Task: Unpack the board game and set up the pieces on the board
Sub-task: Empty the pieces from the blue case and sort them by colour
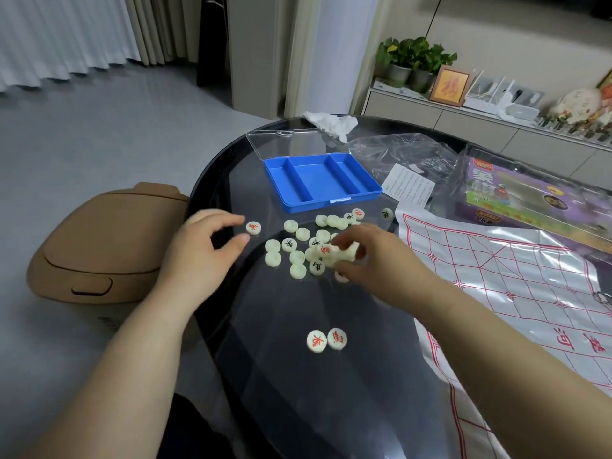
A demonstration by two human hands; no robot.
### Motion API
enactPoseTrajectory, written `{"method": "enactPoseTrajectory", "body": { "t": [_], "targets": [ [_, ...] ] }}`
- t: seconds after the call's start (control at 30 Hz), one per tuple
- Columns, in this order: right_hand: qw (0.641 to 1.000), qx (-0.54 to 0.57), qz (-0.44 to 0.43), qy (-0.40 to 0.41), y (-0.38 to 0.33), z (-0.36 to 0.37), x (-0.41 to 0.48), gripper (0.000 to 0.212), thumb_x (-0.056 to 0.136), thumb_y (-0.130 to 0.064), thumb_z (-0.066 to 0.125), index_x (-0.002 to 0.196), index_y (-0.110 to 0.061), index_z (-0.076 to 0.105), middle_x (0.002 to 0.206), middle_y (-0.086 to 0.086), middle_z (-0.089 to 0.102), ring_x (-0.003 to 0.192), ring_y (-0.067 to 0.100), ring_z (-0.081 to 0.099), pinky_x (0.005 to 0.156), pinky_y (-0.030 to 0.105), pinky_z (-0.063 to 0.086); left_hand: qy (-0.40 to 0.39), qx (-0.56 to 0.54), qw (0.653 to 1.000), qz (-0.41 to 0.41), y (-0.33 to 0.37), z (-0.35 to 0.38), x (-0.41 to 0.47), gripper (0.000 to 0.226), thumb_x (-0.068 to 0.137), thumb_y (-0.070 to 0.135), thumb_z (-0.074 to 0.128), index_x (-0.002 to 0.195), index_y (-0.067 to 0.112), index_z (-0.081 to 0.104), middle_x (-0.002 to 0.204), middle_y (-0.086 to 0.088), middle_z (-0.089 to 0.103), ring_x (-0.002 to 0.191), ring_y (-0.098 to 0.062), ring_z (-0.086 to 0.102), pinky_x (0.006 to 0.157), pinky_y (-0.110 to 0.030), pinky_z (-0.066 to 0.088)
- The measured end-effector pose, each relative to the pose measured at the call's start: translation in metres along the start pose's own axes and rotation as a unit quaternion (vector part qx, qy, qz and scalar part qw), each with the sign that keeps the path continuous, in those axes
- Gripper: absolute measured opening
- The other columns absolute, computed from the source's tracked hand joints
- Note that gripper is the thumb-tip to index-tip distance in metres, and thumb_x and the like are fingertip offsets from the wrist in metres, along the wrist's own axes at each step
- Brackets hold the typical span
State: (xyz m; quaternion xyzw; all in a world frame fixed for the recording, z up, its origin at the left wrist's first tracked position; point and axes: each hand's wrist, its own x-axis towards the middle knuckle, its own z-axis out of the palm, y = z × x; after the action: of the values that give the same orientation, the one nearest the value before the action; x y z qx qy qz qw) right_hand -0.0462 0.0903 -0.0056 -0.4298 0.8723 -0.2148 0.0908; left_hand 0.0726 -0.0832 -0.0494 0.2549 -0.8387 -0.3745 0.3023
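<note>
Two round, cream-coloured pieces, a pair of discs (pixel 326 340) with red characters on top, lay touching each other nearest the person on the dark, glossy, round-edged bench (pixel 298 409). To their right the board sheet (pixel 496 293), thin, shiny and creased, printed with a red grid, was spread flat over the bench's right side.

Farther in, the right hand (pixel 374 256) was curled down over the heap of discs (pixel 298 256), its thumb and fingertips pinching a few blurred pieces from it. The rest of the heap lay loose beside it, some showing black or red characters, others their plain hollowed backs. The left hand (pixel 202 246) hovered with thumb and forefinger apart in a loose curve, gripping nothing, just beside a lone disc (pixel 253 227) marked in red.

Beyond the heap stood the blue tray (pixel 318 183), a shallow rectangular plastic box divided into three long compartments, with its clear lid (pixel 284 144) hinged open behind it. Right of it lay a printed paper leaflet (pixel 410 185), a crinkled clear bag (pixel 407 154) and a purple box (pixel 516 193) under glossy film. A crumpled white tissue (pixel 331 122) sat at the far edge. On the floor to the left stood a smooth tan bin (pixel 99 246).
</note>
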Motion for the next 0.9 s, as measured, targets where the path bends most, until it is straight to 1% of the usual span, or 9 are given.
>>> {"method": "enactPoseTrajectory", "body": {
  "t": [0.07,0.13,0.23,0.37,0.5,0.63,0.77,0.83,0.9],
  "targets": [
    [0.999,-0.037,-0.015,0.007,0.000,0.007,0.012,0.039,0.086,-0.016,0.058,0.124,-0.017,0.052,0.128,-0.002,0.050,0.115,0.016,0.044,0.087,0.020,0.032,-0.017,0.072,0.997,-0.020,-0.004,0.008,0.013,0.036,0.084,0.010,0.060,0.119,0.013,0.058,0.128,0.001,0.050,0.116,-0.013,0.043,0.093,-0.012,0.026],
    [0.998,-0.049,-0.025,-0.002,0.000,0.012,0.019,0.041,0.087,-0.012,0.054,0.127,-0.018,0.050,0.134,-0.002,0.047,0.123,0.019,0.038,0.095,0.021,0.029,-0.065,0.119,0.991,-0.011,-0.005,0.017,0.018,0.043,0.086,0.012,0.058,0.128,0.015,0.051,0.138,0.000,0.043,0.128,-0.019,0.035,0.102,-0.022,0.023],
    [0.998,-0.049,-0.027,-0.003,0.003,0.012,0.023,0.037,0.089,-0.013,0.052,0.125,-0.022,0.053,0.128,-0.003,0.053,0.120,0.015,0.040,0.085,0.019,0.030,-0.071,0.124,0.990,0.011,-0.005,0.022,0.026,0.040,0.087,0.011,0.056,0.126,0.018,0.052,0.132,0.001,0.050,0.127,-0.016,0.035,0.097,-0.017,0.021],
    [0.996,-0.073,-0.059,0.001,0.006,0.015,0.023,0.031,0.090,-0.017,0.051,0.121,-0.020,0.055,0.117,-0.002,0.059,0.107,0.012,0.049,0.069,0.014,0.027,-0.043,0.103,0.993,0.027,-0.008,0.022,0.025,0.030,0.084,0.008,0.059,0.112,0.015,0.063,0.106,0.001,0.062,0.113,-0.015,0.046,0.084,-0.013,0.026],
    [0.992,-0.093,-0.086,0.018,0.005,0.017,0.024,0.031,0.091,-0.018,0.050,0.121,-0.017,0.055,0.118,-0.001,0.058,0.108,0.015,0.049,0.073,0.017,0.029,-0.029,0.067,0.997,0.008,-0.009,0.018,0.018,0.028,0.080,0.005,0.064,0.106,0.016,0.065,0.082,0.012,0.057,0.092,-0.008,0.053,0.076,-0.012,0.033],
    [0.987,-0.115,-0.108,0.029,0.001,0.017,0.020,0.030,0.089,-0.019,0.053,0.119,-0.017,0.057,0.116,0.001,0.060,0.106,0.020,0.049,0.085,0.026,0.035,-0.014,-0.027,1.000,0.000,0.002,0.004,0.002,0.034,0.075,0.003,0.068,0.103,0.021,0.065,0.082,0.018,0.056,0.068,0.007,0.051,0.064,0.000,0.037],
    [0.992,-0.061,-0.099,0.045,-0.003,0.002,0.004,0.029,0.086,-0.019,0.058,0.115,-0.018,0.060,0.111,-0.003,0.062,0.105,0.016,0.048,0.079,0.020,0.032,-0.097,-0.126,0.985,0.064,0.030,-0.003,-0.040,0.050,0.067,0.009,0.076,0.093,0.047,0.056,0.097,0.017,0.058,0.079,0.001,0.059,0.074,-0.003,0.041],
    [0.992,-0.049,-0.106,0.037,-0.001,-0.003,-0.013,0.028,0.086,-0.023,0.059,0.113,-0.020,0.061,0.107,-0.005,0.062,0.101,0.012,0.050,0.075,0.015,0.030,-0.171,-0.106,0.976,0.087,0.039,0.004,-0.058,0.049,0.063,0.019,0.073,0.095,0.051,0.052,0.103,0.020,0.054,0.085,0.002,0.058,0.078,0.000,0.036],
    [0.991,-0.052,-0.121,0.006,0.003,-0.002,-0.031,0.027,0.085,-0.024,0.060,0.112,-0.020,0.062,0.104,-0.006,0.063,0.099,0.012,0.051,0.073,0.012,0.030,-0.205,-0.068,0.972,0.096,0.041,0.013,-0.065,0.054,0.069,0.016,0.074,0.099,0.052,0.047,0.096,0.020,0.054,0.093,0.005,0.054,0.080,0.002,0.032]
  ]
}}
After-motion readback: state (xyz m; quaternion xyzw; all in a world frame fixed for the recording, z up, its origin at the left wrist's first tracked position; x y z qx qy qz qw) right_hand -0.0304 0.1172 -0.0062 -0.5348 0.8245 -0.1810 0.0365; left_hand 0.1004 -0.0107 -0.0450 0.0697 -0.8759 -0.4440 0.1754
